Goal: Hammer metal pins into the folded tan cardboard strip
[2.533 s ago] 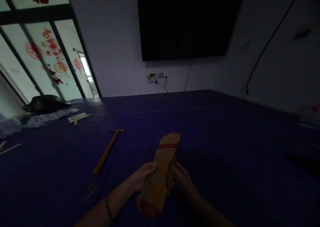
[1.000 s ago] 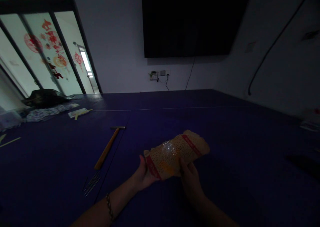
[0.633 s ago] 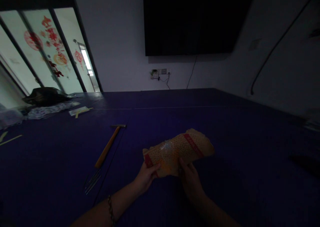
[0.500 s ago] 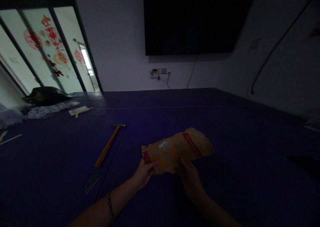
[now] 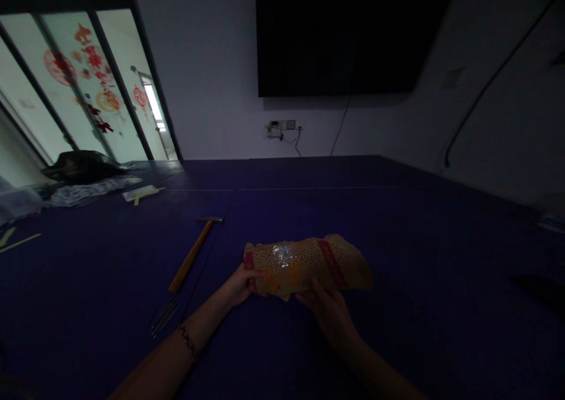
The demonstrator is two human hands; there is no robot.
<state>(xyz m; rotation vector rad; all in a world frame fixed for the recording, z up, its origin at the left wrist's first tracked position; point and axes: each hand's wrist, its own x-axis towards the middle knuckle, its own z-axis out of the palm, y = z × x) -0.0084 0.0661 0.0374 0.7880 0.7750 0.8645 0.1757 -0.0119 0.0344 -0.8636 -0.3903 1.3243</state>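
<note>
the left hand (image 5: 239,285) grips the left end of a brown cardboard piece (image 5: 306,262), thumb on top; the right hand (image 5: 331,313) has its fingers closed on the near edge. the cardboard (a shiny clear patch (image 5: 283,254) on its face) is held over a dark purple surface (image 5: 424,259), right of a wooden-handled hammer (image 5: 190,256) and thin metal rods (image 5: 165,316).

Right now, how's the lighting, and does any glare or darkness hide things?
Head view: dim overall, brightest around the glass doors; head view: glare on the shiny patch of the brown cardboard; head view: the right hand sits in deeper shade than the left hand; head view: a dark shape at far right is too murky to identify.
</note>
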